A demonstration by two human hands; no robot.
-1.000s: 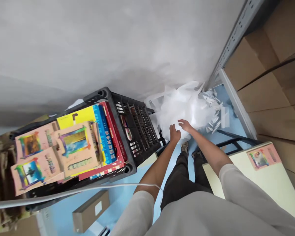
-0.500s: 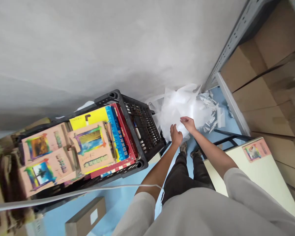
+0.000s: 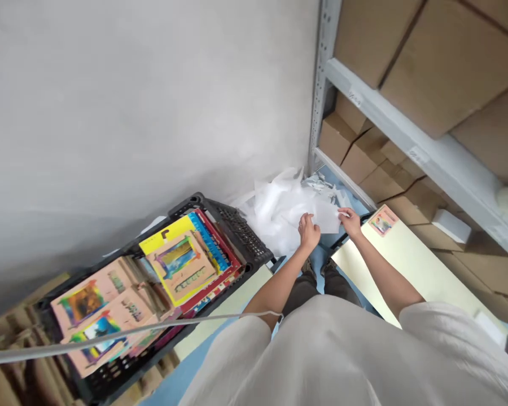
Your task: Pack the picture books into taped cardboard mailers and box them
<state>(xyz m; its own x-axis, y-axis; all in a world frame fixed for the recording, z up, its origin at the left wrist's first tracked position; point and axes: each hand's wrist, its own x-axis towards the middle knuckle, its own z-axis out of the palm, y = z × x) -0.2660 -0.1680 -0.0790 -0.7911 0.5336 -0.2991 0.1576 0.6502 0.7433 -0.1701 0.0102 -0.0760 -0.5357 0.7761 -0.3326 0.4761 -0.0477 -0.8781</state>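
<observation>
A white paper sheet [image 3: 328,219] is stretched between my two hands, above a heap of crumpled white sheets [image 3: 275,206] on the floor. My left hand [image 3: 309,232] is closed on the sheet's left side. At its right edge, the fingers of my right hand [image 3: 350,221] pinch it. Close to my right hand, a pink picture card [image 3: 383,220] lies on the corner of a pale yellow table [image 3: 423,270].
A black plastic crate [image 3: 252,239] to the left holds picture-covered packets [image 3: 182,262] and coloured books. Grey shelving [image 3: 432,163] with cardboard boxes [image 3: 436,62] stands on the right. A white cord [image 3: 173,324] crosses the lower left. Paper scraps [image 3: 322,183] lie by the wall.
My hands were apart with no sheet clearly visible between them; now they hold a white sheet. My view has swung right, showing more of the shelving.
</observation>
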